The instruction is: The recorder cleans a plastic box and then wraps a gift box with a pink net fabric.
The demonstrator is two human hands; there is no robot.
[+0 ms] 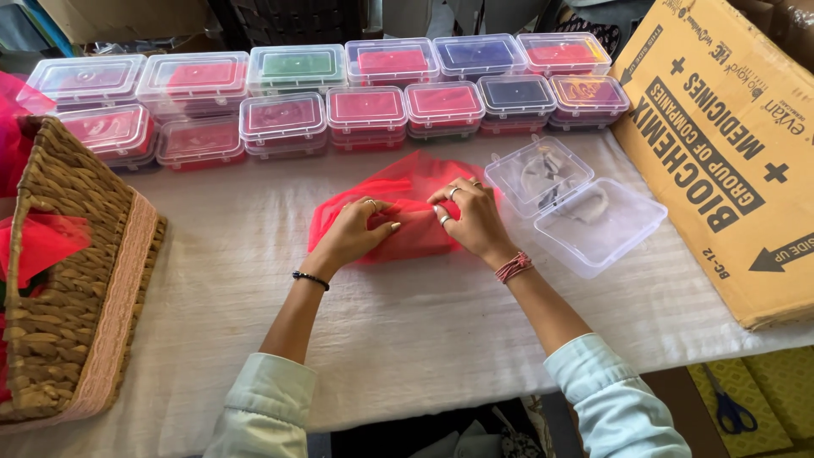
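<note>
Head view, looking down: left hand point(360, 227) and right hand point(471, 216) both pinching folds of red net fabric point(398, 212), bunched mid-desk point(254, 280) on white cloth. Open clear plastic box point(577, 203) just right of right hand. Rows of closed lidded boxes point(339, 93) behind. Wicker basket point(68, 271) at left, cardboard carton point(721, 144) at right.

Red net cloth point(398, 212) on white tablecloth point(407, 314). Behind the cloth: clear boxes point(365, 110) with mostly red fill, one green point(297, 66), two dark blue. Right of cloth: clear open box point(577, 203), brown carton point(721, 144) with black print. Left of cloth: tan woven basket point(76, 280) with pink trim. Pale blue sleeves point(610, 399).
</note>
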